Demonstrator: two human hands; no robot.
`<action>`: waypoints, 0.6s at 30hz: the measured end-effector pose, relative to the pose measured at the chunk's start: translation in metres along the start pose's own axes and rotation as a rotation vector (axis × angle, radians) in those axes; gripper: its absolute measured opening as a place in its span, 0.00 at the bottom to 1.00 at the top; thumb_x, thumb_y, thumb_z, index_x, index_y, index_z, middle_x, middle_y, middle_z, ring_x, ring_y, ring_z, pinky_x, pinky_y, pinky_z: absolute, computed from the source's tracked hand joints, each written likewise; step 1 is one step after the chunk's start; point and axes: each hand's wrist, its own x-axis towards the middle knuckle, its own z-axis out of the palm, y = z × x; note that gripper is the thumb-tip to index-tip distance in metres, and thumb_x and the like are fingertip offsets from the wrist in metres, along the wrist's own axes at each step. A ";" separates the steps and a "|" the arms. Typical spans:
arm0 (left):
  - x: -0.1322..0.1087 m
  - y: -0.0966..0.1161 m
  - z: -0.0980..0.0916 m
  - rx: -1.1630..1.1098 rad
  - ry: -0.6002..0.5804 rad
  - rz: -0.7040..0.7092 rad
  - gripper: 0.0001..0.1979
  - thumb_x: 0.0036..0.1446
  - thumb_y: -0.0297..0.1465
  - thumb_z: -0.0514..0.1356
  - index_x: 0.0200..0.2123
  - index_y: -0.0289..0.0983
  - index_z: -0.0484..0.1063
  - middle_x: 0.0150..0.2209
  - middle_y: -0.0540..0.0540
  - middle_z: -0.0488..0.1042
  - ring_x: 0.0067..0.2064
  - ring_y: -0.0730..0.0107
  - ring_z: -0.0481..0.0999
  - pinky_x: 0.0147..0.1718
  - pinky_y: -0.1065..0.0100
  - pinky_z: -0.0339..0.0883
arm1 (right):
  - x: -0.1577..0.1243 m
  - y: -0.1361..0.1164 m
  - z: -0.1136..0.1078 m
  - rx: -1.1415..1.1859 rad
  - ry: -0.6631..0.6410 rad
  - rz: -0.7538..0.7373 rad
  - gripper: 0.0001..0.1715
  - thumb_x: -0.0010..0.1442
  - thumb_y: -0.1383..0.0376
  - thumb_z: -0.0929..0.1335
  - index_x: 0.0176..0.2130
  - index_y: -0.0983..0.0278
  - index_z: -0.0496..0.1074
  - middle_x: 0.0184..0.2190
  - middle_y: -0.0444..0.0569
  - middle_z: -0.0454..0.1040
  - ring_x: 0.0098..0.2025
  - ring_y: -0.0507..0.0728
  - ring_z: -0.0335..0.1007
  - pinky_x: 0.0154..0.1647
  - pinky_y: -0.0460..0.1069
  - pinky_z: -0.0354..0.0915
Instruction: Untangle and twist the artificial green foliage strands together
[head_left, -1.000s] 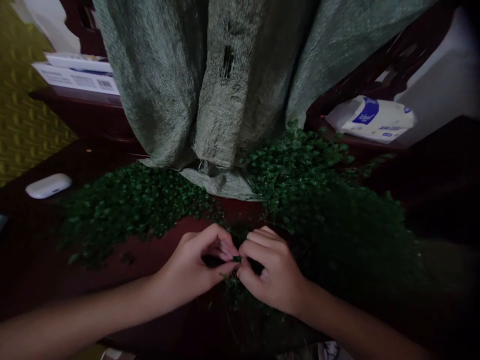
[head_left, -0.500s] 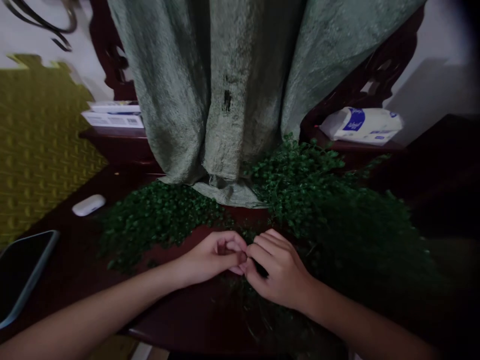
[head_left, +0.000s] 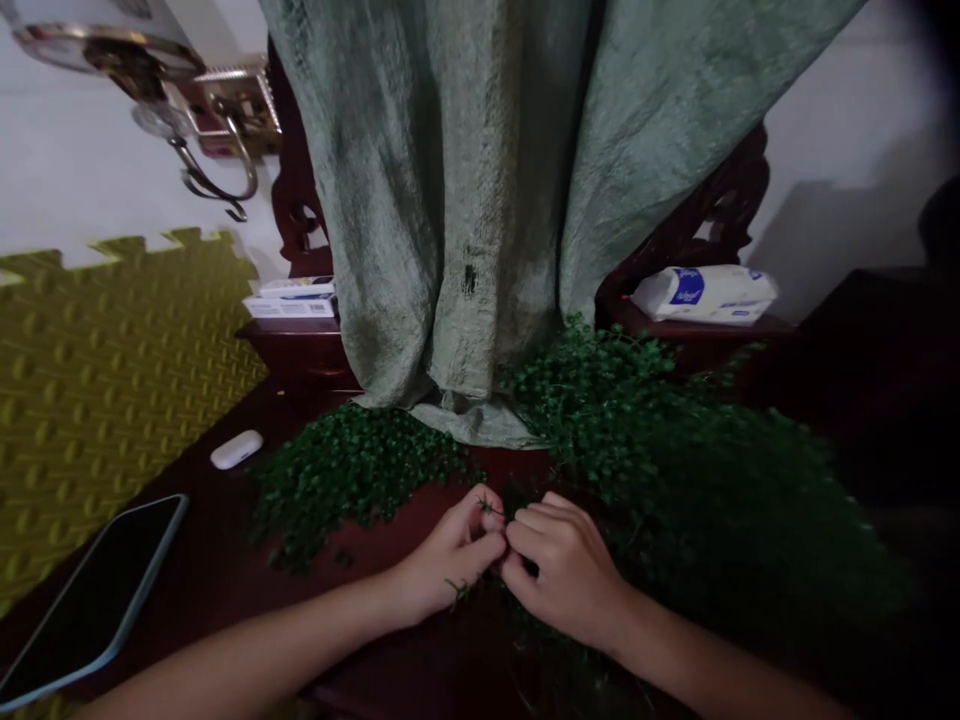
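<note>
My left hand (head_left: 454,558) is closed in a pinch on a small green sprig (head_left: 491,508), whose leaves stick out at the fingertips. Another bit of green (head_left: 456,590) shows by its thumb side. Close against it, nearly fingertip to fingertip, my right hand (head_left: 564,565) is closed with curled fingers; what lies inside them is hidden. Behind and left of my hands is a pile of small-leaved green sprigs (head_left: 360,465). A larger heap of leafy green stems (head_left: 675,450) spreads on the right, partly lost in shadow.
A grey-green woven sack (head_left: 469,200) drapes down onto the dark red wooden surface (head_left: 405,510) between the piles. On the left lie a phone (head_left: 90,600) and a white earphone case (head_left: 237,450). Small boxes (head_left: 292,300) and a tissue pack (head_left: 705,293) rest on side ledges.
The view has tilted up and shifted left, so more of the wall fixture shows. My hands remain together, and leaf bits now show at my left fingertips and thumb side.
</note>
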 end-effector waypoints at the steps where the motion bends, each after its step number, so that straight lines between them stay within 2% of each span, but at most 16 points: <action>1: 0.000 -0.001 0.001 -0.016 0.003 0.001 0.13 0.50 0.30 0.64 0.32 0.38 0.59 0.25 0.56 0.57 0.26 0.77 0.52 0.26 0.74 0.48 | 0.000 0.000 0.000 -0.005 0.017 -0.001 0.12 0.53 0.72 0.62 0.21 0.63 0.66 0.18 0.41 0.65 0.23 0.50 0.58 0.32 0.49 0.51; 7: 0.001 0.000 0.008 -0.091 -0.002 -0.021 0.14 0.49 0.31 0.64 0.31 0.38 0.59 0.23 0.57 0.56 0.25 0.78 0.52 0.26 0.75 0.50 | -0.002 -0.003 -0.001 0.003 0.147 -0.016 0.12 0.51 0.72 0.61 0.19 0.63 0.62 0.17 0.42 0.62 0.22 0.51 0.56 0.30 0.49 0.50; 11: 0.001 0.007 0.010 -0.138 -0.041 -0.125 0.14 0.44 0.26 0.63 0.28 0.39 0.56 0.20 0.60 0.55 0.21 0.80 0.55 0.23 0.76 0.49 | -0.004 -0.006 -0.004 0.059 0.156 -0.029 0.11 0.51 0.72 0.62 0.19 0.63 0.62 0.17 0.41 0.62 0.22 0.50 0.54 0.29 0.49 0.50; 18: -0.002 0.016 0.014 -0.131 -0.071 -0.181 0.11 0.41 0.21 0.56 0.27 0.38 0.56 0.19 0.59 0.61 0.21 0.80 0.62 0.22 0.77 0.51 | -0.006 -0.003 -0.008 0.249 0.118 -0.026 0.11 0.49 0.72 0.61 0.18 0.63 0.63 0.15 0.41 0.60 0.20 0.50 0.53 0.26 0.49 0.50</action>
